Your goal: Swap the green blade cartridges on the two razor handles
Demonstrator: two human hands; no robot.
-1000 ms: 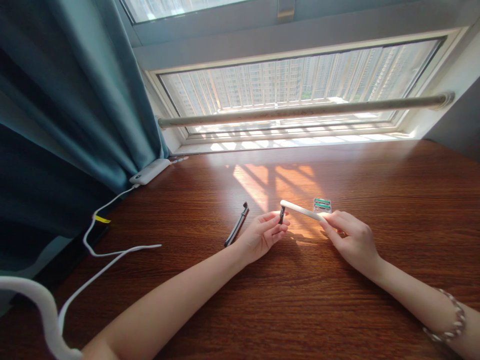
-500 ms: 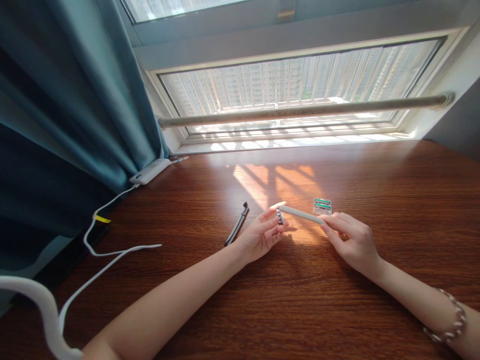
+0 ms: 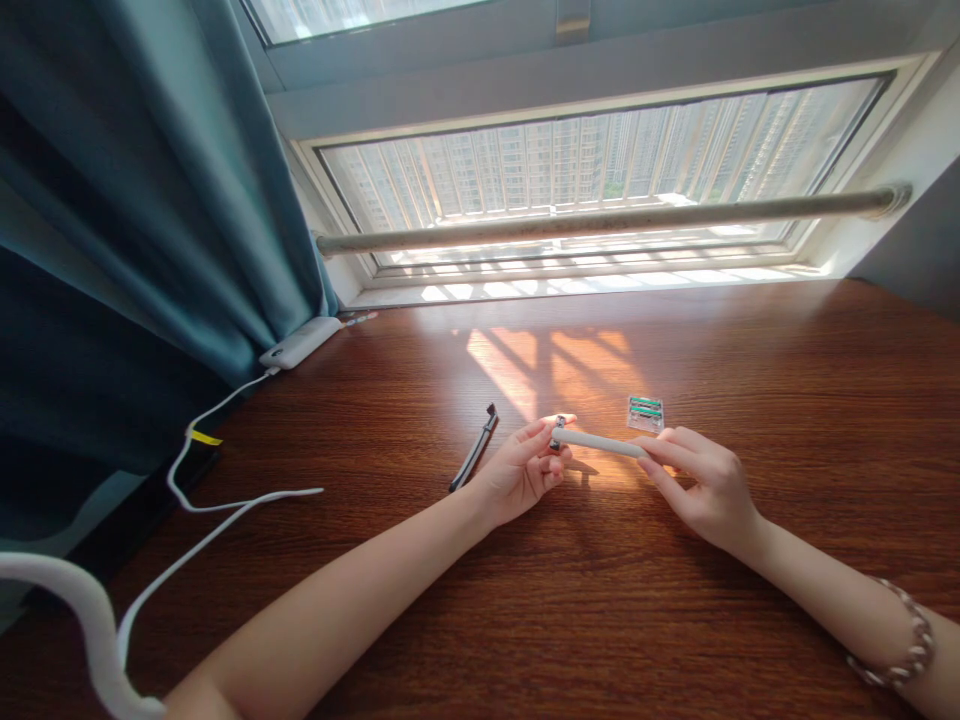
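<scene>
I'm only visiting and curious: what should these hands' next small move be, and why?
Perhaps a gentle push of the white stick against the small dark piece. The left grip pinches that piece, the right grip holds the stick's other end, and the stick's left tip overlaps the piece in view; whether they are joined, I can't tell.

razor handle (image 3: 600,441): white | case (image 3: 646,412): green-striped | tabletop (image 3: 600,620): brown, wood-grained | curtain (image 3: 150,150): blue
</scene>
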